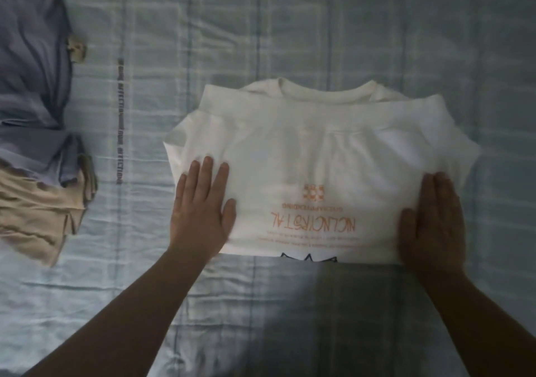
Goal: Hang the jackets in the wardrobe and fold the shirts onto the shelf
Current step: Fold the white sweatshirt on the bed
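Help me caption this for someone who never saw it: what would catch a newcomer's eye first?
The bright white shirt, folded and printed in orange, lies mid-frame on a pale blue bedsheet. The left hand and right hand press flat on its near corners. At the left edge lie a crumpled blue garment and, nearer, a beige garment.

Your white shirt lies folded flat on the bed, collar at the far edge, orange lettering facing up and upside down to you. A lavender garment and a beige garment lie crumpled well to its left.
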Action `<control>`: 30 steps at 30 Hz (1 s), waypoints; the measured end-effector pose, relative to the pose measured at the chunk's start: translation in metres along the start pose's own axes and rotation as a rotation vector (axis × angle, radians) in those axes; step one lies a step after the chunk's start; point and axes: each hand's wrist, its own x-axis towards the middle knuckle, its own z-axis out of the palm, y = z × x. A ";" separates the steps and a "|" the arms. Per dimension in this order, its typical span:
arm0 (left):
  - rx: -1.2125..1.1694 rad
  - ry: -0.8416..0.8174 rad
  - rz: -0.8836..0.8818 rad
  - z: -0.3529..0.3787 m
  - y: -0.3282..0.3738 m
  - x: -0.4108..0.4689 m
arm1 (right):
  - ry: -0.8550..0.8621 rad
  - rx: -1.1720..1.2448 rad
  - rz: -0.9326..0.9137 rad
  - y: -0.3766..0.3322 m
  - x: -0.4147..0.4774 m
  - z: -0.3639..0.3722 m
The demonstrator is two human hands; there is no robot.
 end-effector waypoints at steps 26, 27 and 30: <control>-0.270 -0.258 0.156 -0.040 0.393 0.144 | -0.149 0.471 0.728 0.033 -0.026 -0.053; -0.244 -0.277 0.132 -0.035 0.398 0.145 | -0.176 0.478 0.737 0.034 -0.024 -0.053; -0.221 -0.286 0.103 -0.021 0.407 0.149 | -0.241 0.464 0.735 0.035 -0.020 -0.055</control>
